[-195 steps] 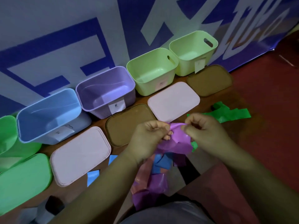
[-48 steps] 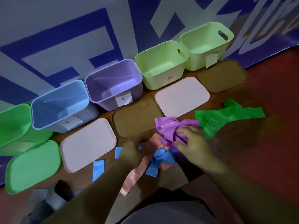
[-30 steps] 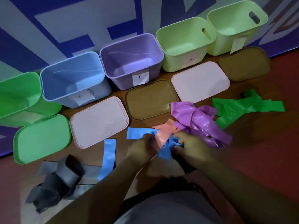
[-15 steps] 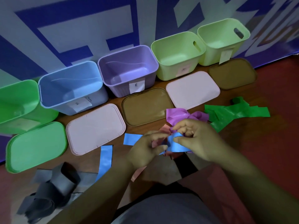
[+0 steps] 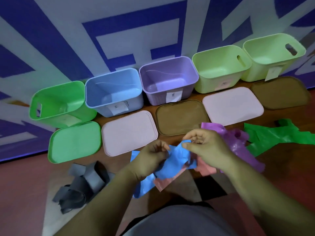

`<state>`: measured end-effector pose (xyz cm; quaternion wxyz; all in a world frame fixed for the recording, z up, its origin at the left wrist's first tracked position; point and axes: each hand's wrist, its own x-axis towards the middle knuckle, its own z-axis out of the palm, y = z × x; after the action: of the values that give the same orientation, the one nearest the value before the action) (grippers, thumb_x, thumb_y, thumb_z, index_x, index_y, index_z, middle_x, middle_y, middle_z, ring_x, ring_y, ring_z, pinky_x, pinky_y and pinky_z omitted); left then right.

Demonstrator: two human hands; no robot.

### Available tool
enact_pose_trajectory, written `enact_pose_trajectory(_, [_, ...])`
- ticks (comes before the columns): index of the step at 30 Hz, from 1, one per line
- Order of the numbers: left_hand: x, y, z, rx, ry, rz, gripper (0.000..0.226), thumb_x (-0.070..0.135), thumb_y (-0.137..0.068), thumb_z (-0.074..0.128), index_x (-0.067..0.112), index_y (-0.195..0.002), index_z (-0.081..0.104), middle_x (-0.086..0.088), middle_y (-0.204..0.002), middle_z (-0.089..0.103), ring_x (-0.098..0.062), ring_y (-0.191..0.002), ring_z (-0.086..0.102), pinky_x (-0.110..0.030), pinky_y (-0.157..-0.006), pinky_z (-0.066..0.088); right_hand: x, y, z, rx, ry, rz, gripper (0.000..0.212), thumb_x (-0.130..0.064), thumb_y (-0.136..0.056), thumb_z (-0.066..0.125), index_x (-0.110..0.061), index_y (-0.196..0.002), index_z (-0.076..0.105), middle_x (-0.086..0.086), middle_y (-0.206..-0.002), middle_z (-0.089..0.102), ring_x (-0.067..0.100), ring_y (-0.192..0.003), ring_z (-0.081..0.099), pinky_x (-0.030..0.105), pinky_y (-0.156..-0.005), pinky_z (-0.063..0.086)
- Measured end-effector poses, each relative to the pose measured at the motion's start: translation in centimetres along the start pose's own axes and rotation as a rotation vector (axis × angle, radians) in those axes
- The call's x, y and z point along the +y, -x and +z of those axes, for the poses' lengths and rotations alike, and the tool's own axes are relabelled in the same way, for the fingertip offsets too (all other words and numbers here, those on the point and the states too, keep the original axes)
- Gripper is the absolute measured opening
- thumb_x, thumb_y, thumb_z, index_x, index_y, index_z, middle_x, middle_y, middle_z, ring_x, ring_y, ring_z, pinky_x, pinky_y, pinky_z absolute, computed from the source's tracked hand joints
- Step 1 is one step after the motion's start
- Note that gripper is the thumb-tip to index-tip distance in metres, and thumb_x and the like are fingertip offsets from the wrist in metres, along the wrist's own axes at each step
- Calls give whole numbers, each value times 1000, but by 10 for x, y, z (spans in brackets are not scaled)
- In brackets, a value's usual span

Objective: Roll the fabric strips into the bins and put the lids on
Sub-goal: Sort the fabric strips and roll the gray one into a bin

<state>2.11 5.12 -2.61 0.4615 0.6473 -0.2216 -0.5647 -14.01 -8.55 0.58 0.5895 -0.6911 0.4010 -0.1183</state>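
Note:
Both hands hold a blue fabric strip (image 5: 175, 160) above the floor. My left hand (image 5: 151, 156) grips its middle and my right hand (image 5: 204, 145) pinches its upper end. A pink strip (image 5: 204, 169) lies under it, with a crumpled purple strip (image 5: 238, 145) just to the right. Open bins line the wall: green (image 5: 56, 101), blue (image 5: 112, 92), purple (image 5: 167, 79) and two pale green ones (image 5: 219, 65) (image 5: 272, 53). All the bins look empty. The lids lie flat in front of them.
Lids from the left: green (image 5: 75, 142), pale pink (image 5: 129, 135), brown (image 5: 180, 120), pale pink (image 5: 233, 106), brown (image 5: 279, 92). Green strips (image 5: 276, 135) lie at the right. A grey strip pile (image 5: 81, 183) lies at the lower left. A printed banner covers the wall.
The purple strip has been put down on the floor at the right. Both hands have picked up the blue strip and lifted it.

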Motion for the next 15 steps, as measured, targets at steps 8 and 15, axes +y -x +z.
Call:
enact_pose_trajectory(8, [-31,46,-78,355,-295,9,22,-2,-86,52,18,-79,60,-1,-66,55,-12,-55,41,-25,-53,35,11,-33,104,-203,17,75,15,-26,-70,79,-33,-80,71,-4,-81,70,10,-72,61,36,-75,53])
enact_pose_trajectory(15, [-86,58,-114,430,-566,-81,13,22,-83,56,18,-93,64,0,-92,69,-18,-87,65,-36,-81,53,56,-58,123,-50,653,134,33,-22,-79,73,-20,-111,65,5,-115,65,25,-104,62,29,-85,45])
